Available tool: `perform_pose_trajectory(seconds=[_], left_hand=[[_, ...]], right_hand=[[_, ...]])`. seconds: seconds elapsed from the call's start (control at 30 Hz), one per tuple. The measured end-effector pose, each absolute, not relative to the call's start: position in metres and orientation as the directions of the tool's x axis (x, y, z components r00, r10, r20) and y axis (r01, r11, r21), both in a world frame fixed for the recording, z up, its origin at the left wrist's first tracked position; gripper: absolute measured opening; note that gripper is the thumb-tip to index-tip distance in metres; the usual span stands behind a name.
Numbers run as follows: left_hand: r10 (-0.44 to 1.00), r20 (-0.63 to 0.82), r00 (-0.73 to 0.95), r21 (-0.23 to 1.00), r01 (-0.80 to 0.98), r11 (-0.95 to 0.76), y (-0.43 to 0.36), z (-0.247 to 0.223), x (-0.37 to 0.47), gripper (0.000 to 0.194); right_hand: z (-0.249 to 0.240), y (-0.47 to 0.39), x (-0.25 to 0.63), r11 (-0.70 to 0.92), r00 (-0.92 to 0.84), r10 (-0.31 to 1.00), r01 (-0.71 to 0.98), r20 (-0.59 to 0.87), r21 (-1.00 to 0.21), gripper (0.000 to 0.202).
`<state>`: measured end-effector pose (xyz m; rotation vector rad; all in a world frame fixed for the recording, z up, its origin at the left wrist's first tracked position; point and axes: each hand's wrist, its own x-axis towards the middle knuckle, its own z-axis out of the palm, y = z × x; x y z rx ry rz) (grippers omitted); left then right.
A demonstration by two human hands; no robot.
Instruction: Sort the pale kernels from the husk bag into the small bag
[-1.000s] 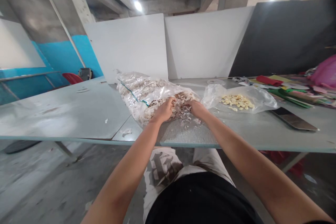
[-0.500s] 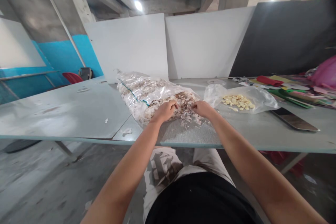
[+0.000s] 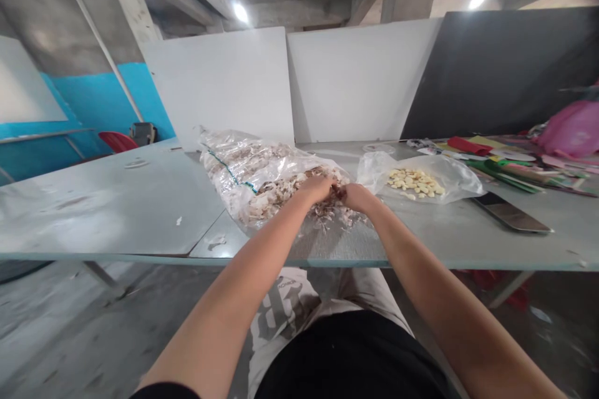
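A large clear plastic bag [image 3: 222, 182] with a green-blue strip lies on the table, its open end spilling a heap of dry, papery garlic skins [image 3: 278, 194]. Over the right part of this heap, my left hand [image 3: 318, 188] is closed, fingertips bent down among the skins. My right hand [image 3: 356, 197] is closed too, right beside it, the fingertips of both almost touching. Whatever is between the fingers is too small and covered to make out. To the right, pale peeled garlic cloves [image 3: 415, 182] rest in a pile on a smaller clear plastic bag [image 3: 461, 182].
A phone [image 3: 510, 212] lies right of the cloves. Farther right are coloured sheets [image 3: 508, 174], a red roll [image 3: 469, 146] and a pink bag [image 3: 571, 129]. White panels [image 3: 219, 84] and a dark panel [image 3: 491, 75] stand along the table's [image 3: 116, 212] back edge.
My left hand has moved right across the heap, up close to my right hand. The right hand stays about where it was over the skins. The view has shifted slightly.
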<state>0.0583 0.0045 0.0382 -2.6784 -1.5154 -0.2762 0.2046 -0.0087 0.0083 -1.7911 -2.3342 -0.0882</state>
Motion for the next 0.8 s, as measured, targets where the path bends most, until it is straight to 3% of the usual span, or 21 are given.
perform_pose_trajectory(seconds=[0.1,0.23,0.4,0.53,0.8], left_hand=[[0.852,0.142,0.504,-0.022,0.862,-0.506,0.007,0.033,0.065,0.03],[0.878,0.104,0.467,-0.001,0.883,-0.47,0.005,0.029,0.061,0.031],[0.841,0.266,0.472,0.119,0.849,-0.514,0.002,0.023,0.052,0.031],[0.794,0.393,0.464,0.231,0.786,-0.573,-0.004,0.021,0.045,0.03],[0.815,0.398,0.422,0.394,0.723,-0.567,-0.012,0.02,0.031,0.028]], right_hand=[[0.011,-0.011,0.206,0.297,-0.276,0.928,0.954,0.248,-0.049,0.029],[0.016,-0.014,0.207,0.363,-0.306,0.891,0.924,0.336,-0.123,0.033],[0.016,-0.016,0.208,0.464,-0.451,0.884,0.879,0.123,-0.11,0.026],[0.016,-0.017,0.208,0.484,-0.467,0.873,0.865,0.138,-0.134,0.025],[0.013,-0.018,0.203,0.493,-0.472,0.87,0.849,0.145,-0.193,0.021]])
